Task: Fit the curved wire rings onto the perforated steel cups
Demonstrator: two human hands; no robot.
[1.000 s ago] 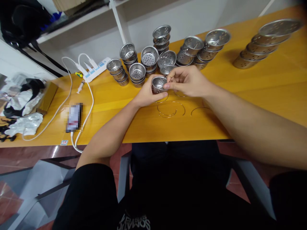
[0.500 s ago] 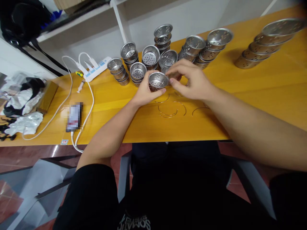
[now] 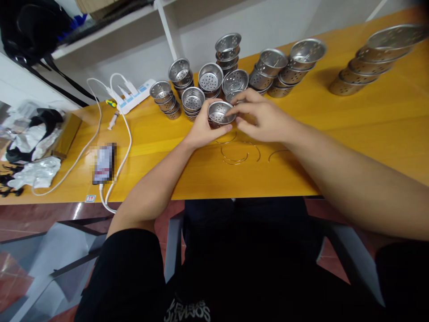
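Observation:
My left hand (image 3: 203, 126) is closed around a small perforated metal strainer basket (image 3: 217, 112), its thumb along the near side and the opening facing up. My right hand (image 3: 261, 117) is at the basket's right rim. Its forefinger reaches over the rim into the opening, while the thumb lies against the outside, so the rim sits between them. Whether a thin wire is also in those fingers cannot be seen. Below the hands, several thin curved wires (image 3: 235, 162) lie on the wooden table (image 3: 197, 181).
Stacked strainer baskets (image 3: 210, 78) stand in a row behind my hands, with a taller stack (image 3: 360, 74) at the far right. On the left are a phone (image 3: 103, 163) on a white cable, a power strip (image 3: 136, 97), a syringe (image 3: 113, 120) and plastic bags (image 3: 36, 172).
My right forefinger has moved left, from beside the rim to over the basket's opening. The left hand and the basket have stayed nearly in place.

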